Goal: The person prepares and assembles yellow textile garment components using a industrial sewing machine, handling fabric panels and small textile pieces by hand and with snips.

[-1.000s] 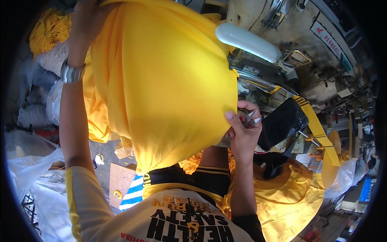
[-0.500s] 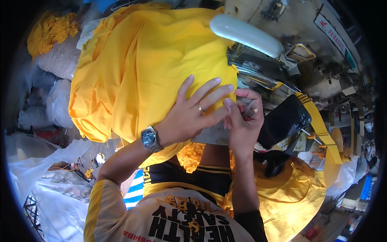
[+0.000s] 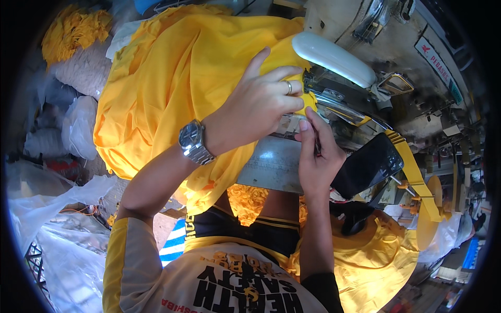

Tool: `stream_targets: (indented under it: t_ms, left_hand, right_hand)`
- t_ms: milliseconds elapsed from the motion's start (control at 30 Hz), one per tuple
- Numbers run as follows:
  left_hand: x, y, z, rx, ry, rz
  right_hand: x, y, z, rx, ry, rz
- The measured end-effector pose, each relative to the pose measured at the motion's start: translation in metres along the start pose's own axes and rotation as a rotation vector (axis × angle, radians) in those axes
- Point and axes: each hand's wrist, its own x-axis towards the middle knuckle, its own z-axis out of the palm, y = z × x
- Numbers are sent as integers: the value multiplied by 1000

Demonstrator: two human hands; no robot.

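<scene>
A large sheet of yellow fabric lies heaped over the sewing machine's work surface. My left hand is on its right part, fingers curled over the fabric by the machine's metal presser area, the outermost finger stretched away. The left thumb is hidden. Just below, my right hand has its thumb and forefinger raised close to the fabric's edge. A small tool with red on it, apparently thread snips, is tucked in the right palm, mostly hidden by the fingers.
A rounded white machine cover stands beyond my hands. A metal plate lies before my lap. At right are a black phone and a yellow strip on a reel. More yellow fabric lies lower right; plastic bags lie left.
My left hand has moved up and right to the machine, its fingers now curled. The fabric has shifted, baring more metal plate. The right hand's thumb and forefinger have turned upward.
</scene>
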Motion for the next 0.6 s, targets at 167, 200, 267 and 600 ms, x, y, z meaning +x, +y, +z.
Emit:
stream_targets:
  t_ms: [167,200,267,600]
  left_hand:
    - [10,-23,10,-86,-18,-23]
    - [11,-26,12,-83,-22,-26]
    - [14,-29,16,-118,-22,-67]
    - [0,-68,42,-329,357,-340]
  right_hand:
    - [2,-9,-4,-159,-51,-16]
    - [3,-13,-6,-164,-80,6]
    - [1,-19,-12,-184,-129,57]
    - [-25,-38,-40,-181,-551,172]
